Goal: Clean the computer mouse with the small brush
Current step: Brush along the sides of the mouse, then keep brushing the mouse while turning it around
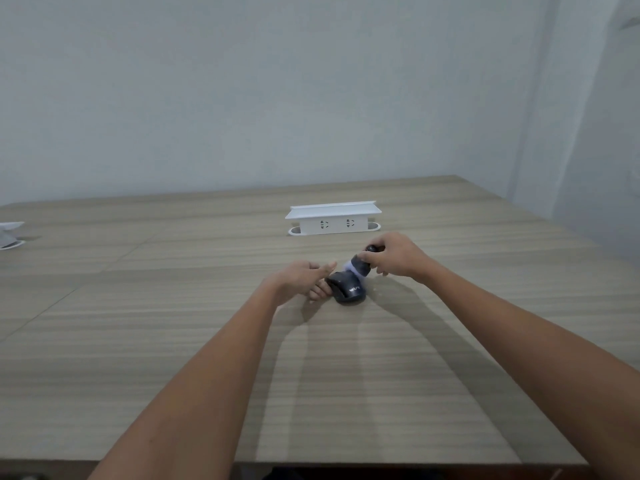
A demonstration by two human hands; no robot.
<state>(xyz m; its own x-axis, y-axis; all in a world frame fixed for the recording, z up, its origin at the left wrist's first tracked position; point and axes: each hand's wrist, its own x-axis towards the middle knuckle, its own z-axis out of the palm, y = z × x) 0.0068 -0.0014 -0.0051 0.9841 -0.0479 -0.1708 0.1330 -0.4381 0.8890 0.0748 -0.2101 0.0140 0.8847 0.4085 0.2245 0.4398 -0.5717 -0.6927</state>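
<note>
Far to the left, at the table's edge of my view, I see part of a white object (pixel 10 233), cut off by the frame, so I cannot say what it is. It sits on a wide wood-grain table (pixel 173 323) that fills the lower half of the view, with a plain pale wall behind it.

Moving right, my left forearm reaches in from the bottom. My left hand (pixel 304 277) rests on the table with its thumb pointing right and its fingers curled against the left side of the black computer mouse (pixel 347 289), steadying it. The mouse lies near the middle of the table, slightly right of centre, and pale lettering shows on its near end (too blurred for me to read).

Just above and to the right of the mouse is the small brush (pixel 360 266): a dark handle with a whitish, blurred head that meets the mouse's far upper edge. My right hand (pixel 394 256) is wrapped around the handle, fingers closed on it, the brush tilted down and leftward.

Beyond both hands, well apart from them, a white pop-up power socket box (pixel 332 218) stands on the table with two outlets facing me.
</note>
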